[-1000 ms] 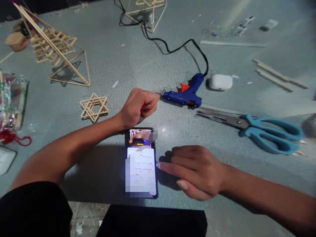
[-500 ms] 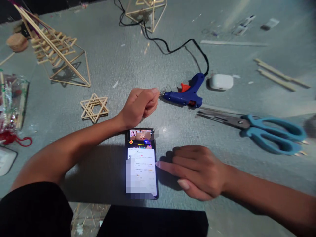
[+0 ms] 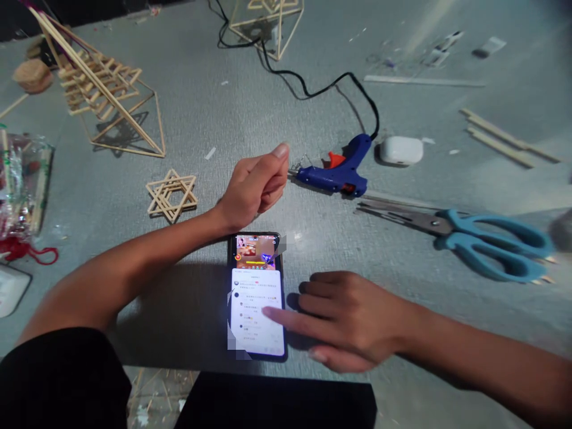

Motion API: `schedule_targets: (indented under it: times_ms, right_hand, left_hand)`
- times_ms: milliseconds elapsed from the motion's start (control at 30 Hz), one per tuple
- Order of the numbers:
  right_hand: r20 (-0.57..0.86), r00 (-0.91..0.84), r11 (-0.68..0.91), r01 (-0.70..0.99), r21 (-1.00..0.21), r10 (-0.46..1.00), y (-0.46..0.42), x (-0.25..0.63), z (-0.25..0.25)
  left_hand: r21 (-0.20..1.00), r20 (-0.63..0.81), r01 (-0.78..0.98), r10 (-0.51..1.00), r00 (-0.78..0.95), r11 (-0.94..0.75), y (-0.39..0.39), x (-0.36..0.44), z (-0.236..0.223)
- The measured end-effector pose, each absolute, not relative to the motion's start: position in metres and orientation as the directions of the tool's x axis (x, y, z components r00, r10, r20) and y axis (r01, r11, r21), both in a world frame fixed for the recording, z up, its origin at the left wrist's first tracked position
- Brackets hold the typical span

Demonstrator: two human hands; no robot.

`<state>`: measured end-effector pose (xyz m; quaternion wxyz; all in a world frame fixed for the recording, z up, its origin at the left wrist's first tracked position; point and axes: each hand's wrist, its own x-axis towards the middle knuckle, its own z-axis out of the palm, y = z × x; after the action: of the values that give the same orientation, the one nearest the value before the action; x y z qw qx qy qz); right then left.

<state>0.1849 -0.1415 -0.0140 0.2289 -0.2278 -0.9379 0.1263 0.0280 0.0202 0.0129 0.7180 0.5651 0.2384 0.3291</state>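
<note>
A lit phone (image 3: 258, 280) lies flat near the front edge of the grey table (image 3: 223, 119). My right hand (image 3: 348, 319) hovers beside it with the index finger stretched onto the screen and the other fingers loosely curled. My left hand (image 3: 254, 187) rests just behind the phone, curled into a loose fist with the thumb up; nothing shows inside it. Its knuckles sit close to the nozzle of a blue glue gun (image 3: 335, 170).
Teal scissors (image 3: 473, 235) lie at the right, a white earbud case (image 3: 401, 150) behind the glue gun. A stick star (image 3: 172, 193) and a stick pyramid (image 3: 107, 101) stand at the left, another frame (image 3: 266, 21) at the back. Loose sticks (image 3: 504, 143) lie far right.
My right index finger has slid left from beside the phone onto its screen, and the screen content has changed. My left thumb has lifted slightly.
</note>
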Motion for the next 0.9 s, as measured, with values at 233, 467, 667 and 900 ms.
schedule_targets:
  times_ms: [233, 467, 667, 900]
  right_hand:
    - [0.43, -0.778, 0.873, 0.303, -0.382, 0.458, -0.142, 0.185, -0.019]
    - [0.438, -0.768, 0.866, 0.301, -0.399, 0.468, -0.141, 0.188, -0.019]
    - [0.437, -0.767, 0.863, 0.295, -0.409, 0.469, -0.14, 0.188, -0.019]
    - [0.435, -0.77, 0.864, 0.291, -0.411, 0.467, -0.14, 0.189, -0.019]
  left_hand:
    - [0.96, 0.1, -0.262, 0.751, 0.653, 0.1, 0.023, 0.03, 0.009]
    - [0.949, 0.235, -0.311, 0.778, 0.582, -0.055, 0.023, 0.027, 0.003]
    - [0.924, 0.266, -0.383, 0.75, 0.605, -0.018, 0.03, 0.026, -0.003]
    - [0.954, 0.225, -0.298, 0.735, 0.64, -0.032, 0.026, 0.026, 0.001]
